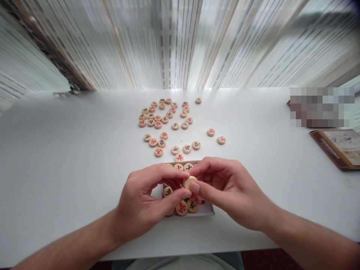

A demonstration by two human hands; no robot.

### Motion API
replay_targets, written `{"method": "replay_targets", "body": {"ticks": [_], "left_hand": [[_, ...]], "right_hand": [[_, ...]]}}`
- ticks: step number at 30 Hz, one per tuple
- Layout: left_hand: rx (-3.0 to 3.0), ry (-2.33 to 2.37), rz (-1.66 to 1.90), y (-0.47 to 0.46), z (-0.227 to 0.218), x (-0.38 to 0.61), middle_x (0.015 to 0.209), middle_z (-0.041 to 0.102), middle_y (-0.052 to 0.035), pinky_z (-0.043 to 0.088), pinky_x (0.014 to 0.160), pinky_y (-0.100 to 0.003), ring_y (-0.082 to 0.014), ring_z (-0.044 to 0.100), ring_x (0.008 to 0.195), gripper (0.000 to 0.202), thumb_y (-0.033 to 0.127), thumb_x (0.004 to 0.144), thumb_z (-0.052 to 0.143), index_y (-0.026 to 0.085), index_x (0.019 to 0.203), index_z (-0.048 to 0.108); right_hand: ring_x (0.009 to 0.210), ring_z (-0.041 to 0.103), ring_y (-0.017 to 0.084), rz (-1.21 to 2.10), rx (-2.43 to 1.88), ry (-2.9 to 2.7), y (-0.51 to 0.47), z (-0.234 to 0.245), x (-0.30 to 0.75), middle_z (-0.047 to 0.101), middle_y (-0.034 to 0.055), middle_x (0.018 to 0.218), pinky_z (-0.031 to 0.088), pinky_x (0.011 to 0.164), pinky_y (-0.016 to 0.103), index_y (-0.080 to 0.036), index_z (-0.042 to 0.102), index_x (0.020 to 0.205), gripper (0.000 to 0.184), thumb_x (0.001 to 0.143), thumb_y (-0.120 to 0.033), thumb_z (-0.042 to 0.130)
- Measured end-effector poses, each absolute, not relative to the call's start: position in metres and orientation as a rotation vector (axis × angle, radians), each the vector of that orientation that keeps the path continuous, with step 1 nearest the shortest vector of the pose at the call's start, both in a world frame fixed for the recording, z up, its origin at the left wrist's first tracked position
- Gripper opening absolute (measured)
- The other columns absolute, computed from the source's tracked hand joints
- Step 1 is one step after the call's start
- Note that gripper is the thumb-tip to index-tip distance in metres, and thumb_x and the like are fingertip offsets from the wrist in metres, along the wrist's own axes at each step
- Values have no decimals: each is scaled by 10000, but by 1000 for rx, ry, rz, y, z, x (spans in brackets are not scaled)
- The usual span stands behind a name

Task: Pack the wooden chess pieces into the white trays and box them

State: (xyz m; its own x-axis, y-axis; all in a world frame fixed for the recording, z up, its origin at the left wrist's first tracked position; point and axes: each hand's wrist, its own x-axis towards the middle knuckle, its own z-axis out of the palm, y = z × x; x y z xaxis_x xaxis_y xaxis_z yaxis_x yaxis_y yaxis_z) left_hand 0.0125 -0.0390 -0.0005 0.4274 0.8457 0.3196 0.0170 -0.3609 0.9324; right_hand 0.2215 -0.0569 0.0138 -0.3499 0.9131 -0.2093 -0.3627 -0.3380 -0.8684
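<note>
Both my hands meet over a small shallow box [208, 210] near the table's front edge. My right hand [225, 187] pinches a round wooden chess piece [189, 181] on edge between thumb and fingers. My left hand [146, 198] is curled beside it, its thumb and forefinger touching the same piece. Several wooden discs with red or black characters [181, 208] lie inside the box under my fingers. Many more such discs [165, 120] are scattered on the white table [70, 150] beyond the box.
A brown-edged board or booklet [339, 148] lies at the right edge of the table, with a blurred-out object [320, 107] behind it. Striped curtains [180, 41] hang behind the table's far edge.
</note>
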Motion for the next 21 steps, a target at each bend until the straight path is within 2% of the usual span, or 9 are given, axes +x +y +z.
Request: {"method": "replay_targets", "body": {"ticks": [6,10,13,17,21], "left_hand": [[1567,820,1057,-40,0,14,963,820,-1,657,766,-172,-119,775,829,297,25,859,824,222,1081,816],[1484,864,1035,-39,2,15,967,831,10,673,776,-170,-120,796,825,294,38,860,834,241,1074,832],[1450,887,1041,-38,2,15,956,853,10,681,788,-163,-137,821,845,297,33,840,855,250,1043,860],[1383,897,1035,-37,3,15,977,880,7,684,839,-163,-163,849,895,291,50,849,860,273,1033,888],[1350,842,988,-38,5,15,1064,878,-16,684,882,-186,-186,852,955,278,101,910,823,276,1119,877]], "right_hand": [[743,732,84,1721,-869,-1054,-59,9,223,818,19,895,605,701,137,-222,841,1025,232,832,-104,891],[825,770,118,1591,-903,-1161,-59,5,223,829,13,925,637,756,171,-242,827,1042,319,797,-47,889],[828,776,144,1341,-905,-1360,-58,3,224,823,46,956,657,755,224,-206,814,1044,239,851,-68,841],[748,740,135,831,-821,-1651,-56,2,225,787,88,911,632,684,233,-129,814,1046,179,887,-47,803],[753,735,129,650,-791,-1734,-56,2,225,772,95,916,626,685,222,-106,809,1041,172,885,-33,815]]}}
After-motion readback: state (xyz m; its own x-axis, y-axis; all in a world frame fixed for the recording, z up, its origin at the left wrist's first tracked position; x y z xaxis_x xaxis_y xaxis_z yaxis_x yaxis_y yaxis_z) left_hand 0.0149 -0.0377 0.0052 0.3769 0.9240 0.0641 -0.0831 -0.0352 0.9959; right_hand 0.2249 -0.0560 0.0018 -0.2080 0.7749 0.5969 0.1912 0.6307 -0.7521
